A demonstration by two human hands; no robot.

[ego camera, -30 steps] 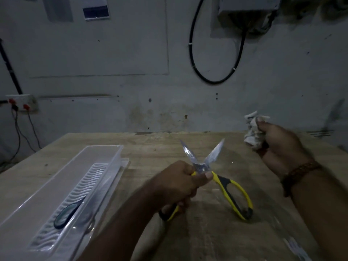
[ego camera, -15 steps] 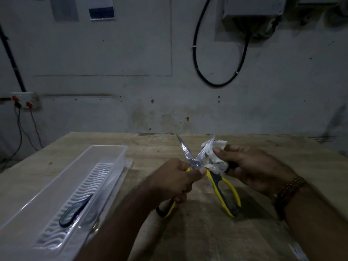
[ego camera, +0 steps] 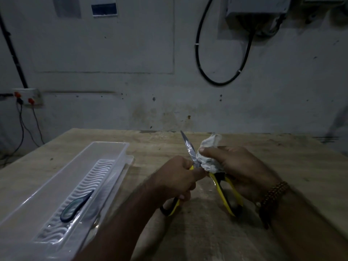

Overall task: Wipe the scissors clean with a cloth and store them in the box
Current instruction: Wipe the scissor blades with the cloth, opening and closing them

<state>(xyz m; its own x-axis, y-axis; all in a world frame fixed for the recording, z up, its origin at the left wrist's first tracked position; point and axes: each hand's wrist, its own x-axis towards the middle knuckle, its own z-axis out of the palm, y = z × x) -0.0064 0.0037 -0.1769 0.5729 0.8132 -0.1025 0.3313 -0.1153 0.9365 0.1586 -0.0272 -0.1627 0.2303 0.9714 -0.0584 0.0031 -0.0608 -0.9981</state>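
Observation:
Yellow-and-black scissors (ego camera: 220, 187) stand spread above the wooden table, blades pointing away from me. My left hand (ego camera: 176, 178) grips their left handle near the pivot. My right hand (ego camera: 241, 166) presses a crumpled white cloth (ego camera: 208, 157) around the right blade, which the cloth hides. The bare left blade (ego camera: 187, 146) sticks up beside the cloth. A long clear plastic box (ego camera: 105, 153) lies open at the left of the table, with a wavy ribbed insert.
A dark, oval-handled tool (ego camera: 73, 208) lies inside the box. The wooden table (ego camera: 207, 232) runs to a grey wall behind. A wall socket with cables (ego camera: 28, 98) hangs at the far left; a black cable loop (ego camera: 222, 80) hangs above.
My right hand came in from the right with the cloth and closed it over the right blade, sliding along it. My left hand kept hold of the scissors.

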